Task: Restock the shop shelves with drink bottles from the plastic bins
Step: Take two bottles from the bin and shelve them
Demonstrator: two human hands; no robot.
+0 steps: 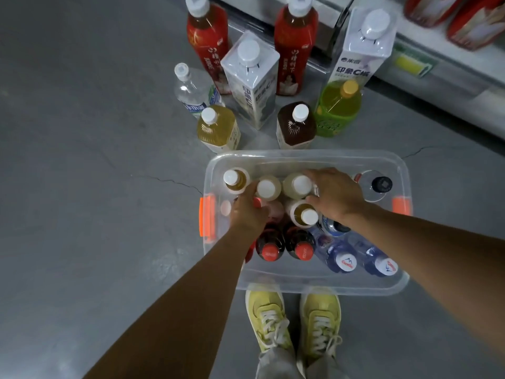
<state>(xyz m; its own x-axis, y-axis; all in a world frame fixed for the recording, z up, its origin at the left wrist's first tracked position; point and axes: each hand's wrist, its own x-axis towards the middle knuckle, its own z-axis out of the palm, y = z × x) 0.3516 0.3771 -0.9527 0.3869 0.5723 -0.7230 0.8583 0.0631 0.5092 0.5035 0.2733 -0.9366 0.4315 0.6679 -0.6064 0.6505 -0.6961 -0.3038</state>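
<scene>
Drink bottles are stood upright in the clear bin at mid-frame, caps up for easy lifting. The right hand is spread wide over a pale bottle; whether the left hand grips anything cannot be told.

Showing dim, cool, flat light falling from overhead, greying the concrete floor. Casting only soft, faint shadows beside the standing bottles and beneath the clear bin. Catching pale glints on white caps and on the bin's rim. Smearing slightly at the right hand and the red packs top right. Bowing straight lines toward the corners, stretching both forearms at the frame's bottom edge.
</scene>
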